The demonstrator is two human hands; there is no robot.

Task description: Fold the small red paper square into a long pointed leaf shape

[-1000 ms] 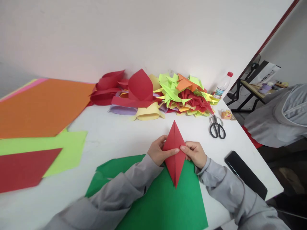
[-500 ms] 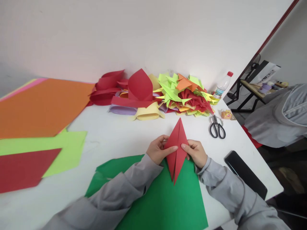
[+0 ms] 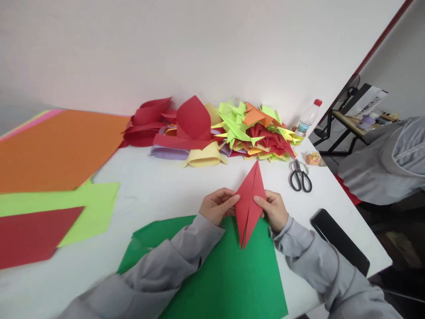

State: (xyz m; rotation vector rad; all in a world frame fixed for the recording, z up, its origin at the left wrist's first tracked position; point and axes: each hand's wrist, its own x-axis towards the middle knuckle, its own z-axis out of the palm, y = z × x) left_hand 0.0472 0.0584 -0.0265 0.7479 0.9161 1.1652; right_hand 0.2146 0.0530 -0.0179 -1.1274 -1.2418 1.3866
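A red sheet of paper folded into a long diamond (image 3: 249, 199) is held up between my two hands, with a slit running up from its lower tip. My left hand (image 3: 219, 204) pinches its left corner, thumb on the front face. On the other side my right hand (image 3: 272, 209) grips the right corner, its thumb lying near the centre crease. The fingers behind the paper are mostly hidden. Below the diamond lies a large green sheet (image 3: 232, 274) on the white table (image 3: 146, 168), partly covered by my left sleeve.
Folded paper pieces (image 3: 255, 133) and red paper hats (image 3: 194, 119) line the wall. Orange (image 3: 66, 150), lime (image 3: 99, 208) and red sheets (image 3: 36, 235) lie left. On the right are scissors (image 3: 300, 177), a black phone (image 3: 340, 241), a bottle (image 3: 307, 118) and a small snack packet (image 3: 312, 158).
The paper diamond has shifted slightly right and up, its top tilting further right. My left thumb has slid from near the centre out to the left edge.
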